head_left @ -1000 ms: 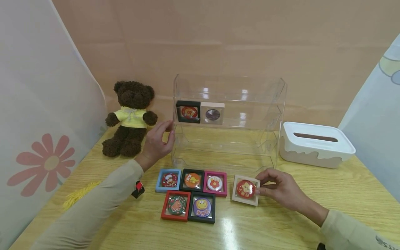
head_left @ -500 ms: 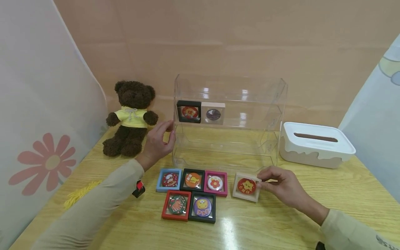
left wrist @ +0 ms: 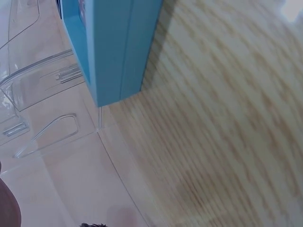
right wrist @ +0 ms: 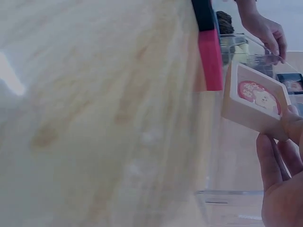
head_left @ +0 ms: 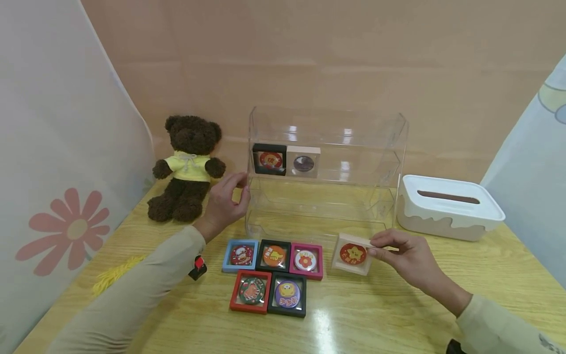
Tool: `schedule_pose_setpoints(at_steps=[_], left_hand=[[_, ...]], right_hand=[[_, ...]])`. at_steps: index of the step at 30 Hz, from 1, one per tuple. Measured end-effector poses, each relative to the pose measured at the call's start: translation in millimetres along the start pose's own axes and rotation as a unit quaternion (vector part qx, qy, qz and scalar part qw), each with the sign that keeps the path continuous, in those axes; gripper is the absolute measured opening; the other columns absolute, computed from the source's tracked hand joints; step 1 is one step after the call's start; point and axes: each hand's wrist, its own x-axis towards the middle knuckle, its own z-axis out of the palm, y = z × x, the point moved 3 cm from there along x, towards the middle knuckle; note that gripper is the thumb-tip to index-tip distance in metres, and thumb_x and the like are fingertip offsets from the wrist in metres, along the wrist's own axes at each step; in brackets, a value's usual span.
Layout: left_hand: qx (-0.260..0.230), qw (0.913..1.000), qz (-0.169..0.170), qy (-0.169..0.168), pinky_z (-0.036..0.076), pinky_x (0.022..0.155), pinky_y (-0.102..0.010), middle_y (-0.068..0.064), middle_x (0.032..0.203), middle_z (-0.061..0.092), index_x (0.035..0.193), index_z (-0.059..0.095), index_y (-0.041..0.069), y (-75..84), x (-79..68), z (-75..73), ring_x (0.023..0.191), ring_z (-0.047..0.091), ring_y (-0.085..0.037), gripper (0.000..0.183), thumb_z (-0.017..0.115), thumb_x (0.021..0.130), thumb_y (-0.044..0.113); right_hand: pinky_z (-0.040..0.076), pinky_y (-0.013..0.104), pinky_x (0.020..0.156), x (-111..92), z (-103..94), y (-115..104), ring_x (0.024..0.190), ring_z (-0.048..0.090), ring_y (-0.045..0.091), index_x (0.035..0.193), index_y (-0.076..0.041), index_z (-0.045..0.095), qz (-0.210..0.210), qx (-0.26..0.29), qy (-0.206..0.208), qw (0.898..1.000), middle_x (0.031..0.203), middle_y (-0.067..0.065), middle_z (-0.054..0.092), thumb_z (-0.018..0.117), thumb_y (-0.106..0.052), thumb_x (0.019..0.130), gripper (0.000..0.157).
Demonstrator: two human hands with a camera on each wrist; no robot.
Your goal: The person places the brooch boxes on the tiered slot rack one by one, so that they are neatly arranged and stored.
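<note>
My right hand pinches a cream square frame by its right edge, thumb in front and fingers behind. Inside the frame shows a round red badge with a yellow star. It is tilted up in front of a clear tiered display rack. My left hand grips the rack's left side edge with fingers and thumb. On one tier of the rack stand a black frame with a red badge and a cream frame with a dark badge.
Laid close together before the rack are blue, black, pink, red and another black frame. A teddy bear sits at left; a white tissue box stands at right. Yellow tassels lie near the left sleeve.
My right hand has raised the cream frame slightly toward the rack and tipped it more upright, its badge turned to show the star upright. My left hand stays at the rack.
</note>
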Motion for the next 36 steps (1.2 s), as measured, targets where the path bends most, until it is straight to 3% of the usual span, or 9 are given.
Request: schedule_pose_setpoints(at_steps=[8, 15, 25, 36], left_hand=[[0.006, 1.0000, -0.001, -0.007, 0.054, 0.064, -0.039, -0.016, 0.090, 0.063, 0.103, 0.063, -0.010, -0.1, -0.6, -0.5, 0.074, 0.063, -0.026, 0.027, 0.055, 0.085, 0.010], [0.007, 0.9999, 0.011, -0.001, 0.053, 0.061, -0.040, -0.016, 0.088, 0.064, 0.101, 0.064, -0.009, -0.6, -1.2, 0.8, 0.071, 0.064, -0.027, 0.023, 0.059, 0.082, 0.001], [0.005, 0.9999, 0.015, -0.003, 0.053, 0.060, -0.040, -0.016, 0.087, 0.063, 0.099, 0.064, -0.008, 0.9, -0.3, 0.5, 0.070, 0.064, -0.026, 0.020, 0.059, 0.081, -0.001], [0.010, 0.9998, 0.017, 0.000, 0.053, 0.058, -0.040, -0.015, 0.086, 0.064, 0.096, 0.065, -0.007, 0.9, -1.4, 0.0, 0.069, 0.063, -0.025, 0.018, 0.058, 0.081, 0.001]], right_hand=[[0.054, 0.024, 0.067, 14.0, -9.4, -7.7, 0.088, 0.062, 0.008, 0.086, 0.001, 0.071, 0.015, -0.010, 0.014, 1.000, 0.094, 0.003, 0.066, 0.070, 0.013, 0.076, 0.016], [0.053, 0.021, 0.069, 27.5, -13.9, -14.0, 0.086, 0.063, 0.007, 0.090, 0.005, 0.070, 0.018, -0.003, 0.039, 0.999, 0.094, 0.002, 0.068, 0.070, 0.012, 0.078, 0.014], [0.053, 0.024, 0.068, 50.4, -17.7, -19.0, 0.083, 0.065, 0.009, 0.089, 0.012, 0.066, 0.017, 0.061, 0.079, 0.995, 0.093, 0.001, 0.067, 0.070, 0.011, 0.079, 0.011], [0.053, 0.020, 0.067, 77.6, -19.1, -25.7, 0.080, 0.065, 0.011, 0.089, 0.007, 0.069, 0.000, 0.055, 0.114, 0.992, 0.087, 0.006, 0.069, 0.072, 0.007, 0.079, 0.010]])
